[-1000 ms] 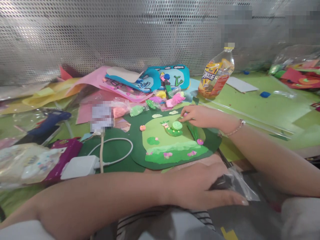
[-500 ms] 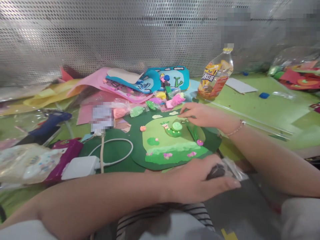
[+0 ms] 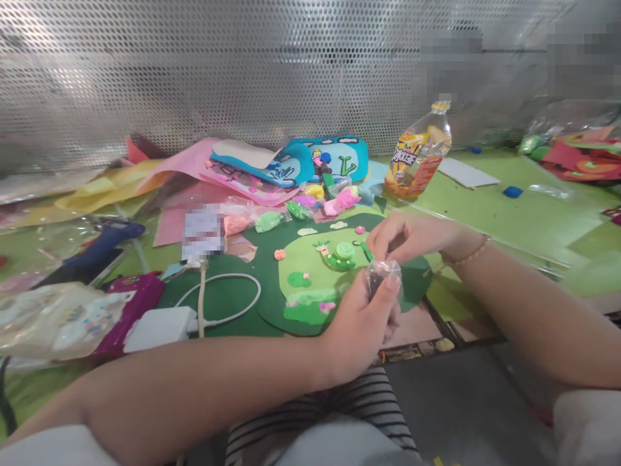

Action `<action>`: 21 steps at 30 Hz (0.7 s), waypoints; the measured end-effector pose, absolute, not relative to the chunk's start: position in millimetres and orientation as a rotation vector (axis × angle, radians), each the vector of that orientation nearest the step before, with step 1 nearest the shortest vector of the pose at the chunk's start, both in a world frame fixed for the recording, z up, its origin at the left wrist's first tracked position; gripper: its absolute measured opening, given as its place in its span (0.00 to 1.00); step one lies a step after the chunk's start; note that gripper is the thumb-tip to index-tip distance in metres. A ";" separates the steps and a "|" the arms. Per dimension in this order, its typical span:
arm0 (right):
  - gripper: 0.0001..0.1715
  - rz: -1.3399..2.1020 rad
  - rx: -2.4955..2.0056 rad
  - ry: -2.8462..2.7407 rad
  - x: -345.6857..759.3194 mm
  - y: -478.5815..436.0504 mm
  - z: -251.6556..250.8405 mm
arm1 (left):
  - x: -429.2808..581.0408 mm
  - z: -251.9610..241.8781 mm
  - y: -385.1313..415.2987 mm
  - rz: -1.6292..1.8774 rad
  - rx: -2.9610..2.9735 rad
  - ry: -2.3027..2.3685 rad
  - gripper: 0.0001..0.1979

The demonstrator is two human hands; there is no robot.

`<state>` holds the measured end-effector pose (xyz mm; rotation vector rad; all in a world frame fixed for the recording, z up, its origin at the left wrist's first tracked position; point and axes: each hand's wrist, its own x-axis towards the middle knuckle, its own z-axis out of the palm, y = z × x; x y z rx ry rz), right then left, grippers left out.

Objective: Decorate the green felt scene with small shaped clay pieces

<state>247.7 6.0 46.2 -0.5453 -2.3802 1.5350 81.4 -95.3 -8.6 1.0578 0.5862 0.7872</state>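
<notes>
My left hand [image 3: 361,323] is closed around a small clear plastic bag [image 3: 385,268] with a dark lump, looking like modelling clay, inside. Right above the bag, my right hand [image 3: 410,236] has its fingers bent and pinched together; whatever they hold is hidden. Beneath both hands lies a green paper picture [image 3: 264,288] with a light green middle. On it sit a green clay snail [image 3: 339,255], white cloud shapes [image 3: 307,232], a small bush [image 3: 297,279] and pink clay flowers [image 3: 280,254]. My left hand covers the picture's lower right part.
Bags of coloured clay [image 3: 269,221] lie behind the picture, near a blue paper picture [image 3: 356,155]. A drink bottle [image 3: 420,152] stands at the back right. To the left are a white charger [image 3: 162,327] with its cable and a blue glue gun [image 3: 107,241].
My left hand has turned upward and brought the bag over the picture. My right hand has come down from the picture's top right edge to the bag, its fingers now pinched.
</notes>
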 end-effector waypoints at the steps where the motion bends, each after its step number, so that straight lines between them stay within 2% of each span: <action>1: 0.07 1.541 -0.546 -2.373 247.1 5.8 45.4 | 81.6 -7.9 -95.3 0.783 1.060 0.588 0.18; 7: 0.10 1.606 -0.422 -2.255 241.2 2.1 41.3 | 81.8 -8.2 -95.4 0.800 1.109 0.552 0.18; 13: 0.08 1.576 -0.442 -2.382 238.8 -5.4 43.9 | 80.5 -12.1 -96.4 0.765 1.215 0.539 0.20; 21: 0.11 1.383 -0.420 -2.425 239.3 -2.8 46.6 | 81.3 -9.4 -93.8 0.815 1.133 0.538 0.18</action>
